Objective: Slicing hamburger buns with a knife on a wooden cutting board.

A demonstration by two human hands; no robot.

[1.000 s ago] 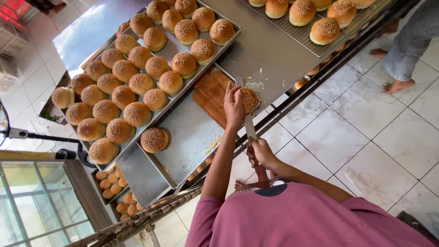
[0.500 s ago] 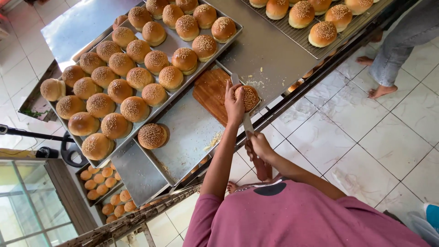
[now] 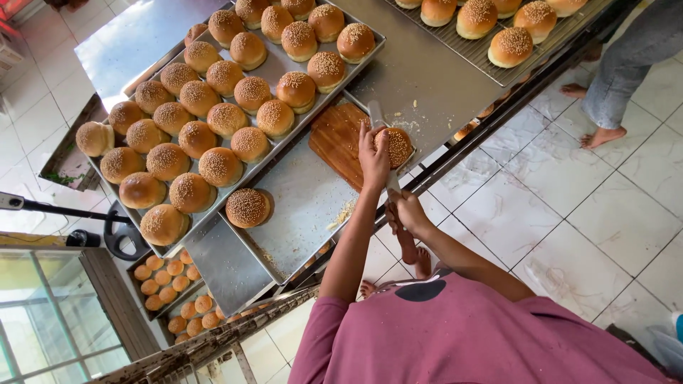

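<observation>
My left hand [image 3: 373, 153] presses down on a sesame bun [image 3: 398, 144] at the near end of a wooden cutting board [image 3: 340, 136]. My right hand [image 3: 408, 210] grips the handle of a long knife [image 3: 376, 114]. Its blade runs under my left hand and through the bun, and its tip shows beyond my fingers. Crumbs lie on the steel table around the board.
A metal tray [image 3: 306, 206] beside the board holds one sesame bun [image 3: 247, 208]. A long tray [image 3: 281, 67] to the left carries several rows of buns. A wire rack [image 3: 469, 46] with more buns lies at the top right, where another person's bare feet [image 3: 602, 136] stand. Small buns [image 3: 171, 299] fill a lower shelf.
The knife blade has slid forward so its tip now shows past my left hand. Both hands stay on the bun and the knife; the view has shifted slightly.
</observation>
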